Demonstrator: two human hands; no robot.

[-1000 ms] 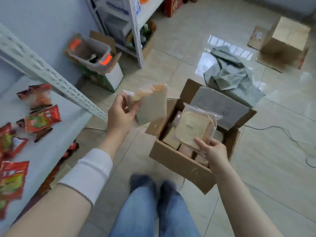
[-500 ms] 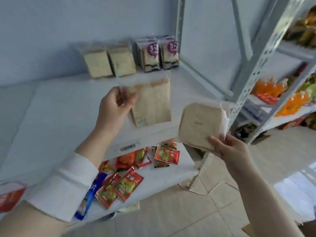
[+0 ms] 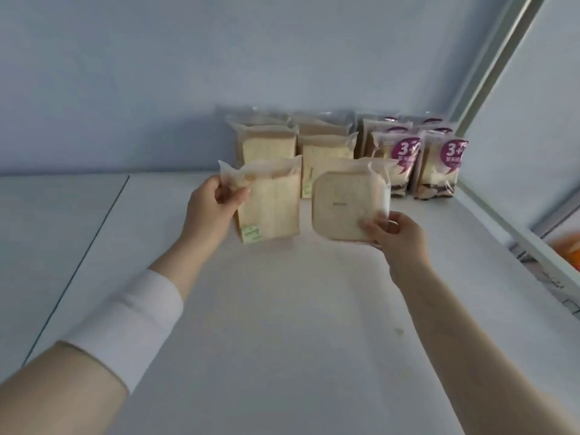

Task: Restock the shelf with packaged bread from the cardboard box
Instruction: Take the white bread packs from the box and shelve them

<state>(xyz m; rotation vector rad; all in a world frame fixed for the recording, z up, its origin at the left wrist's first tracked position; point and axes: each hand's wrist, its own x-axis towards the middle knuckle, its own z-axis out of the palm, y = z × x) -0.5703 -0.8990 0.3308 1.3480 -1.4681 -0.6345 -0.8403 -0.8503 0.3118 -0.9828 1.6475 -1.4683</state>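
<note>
The left hand pinches the crimped top corner of a tall bread pack between thumb and curled fingers, so the pack hangs upright with its broad face to the front, the same way the stocked bread packs stand at the back of the shelf. Holding it by the seal likely keeps the soft slices from being squashed and lets the bottom edge meet the board first. Whether that edge already touches the shelf cannot be told. The right hand grips the lower right corner of a square bread pack, thumb on the front and fingers curled behind. This pack is turned flat-face toward the camera and tilted a little, clear of the board, as if waiting its turn. Both packs sit just in front of the 2 columns of plain bread, which suggests they are meant to extend those columns forward rather than start a new spot. The purple-labelled packs keep their own 2 columns to the right, beside the metal post, so the products stay sorted by kind. A white sleeve covers the left forearm. The cardboard box is out of view. The step in hand looks like setting down the left pack first, then the right one beside it.
</note>
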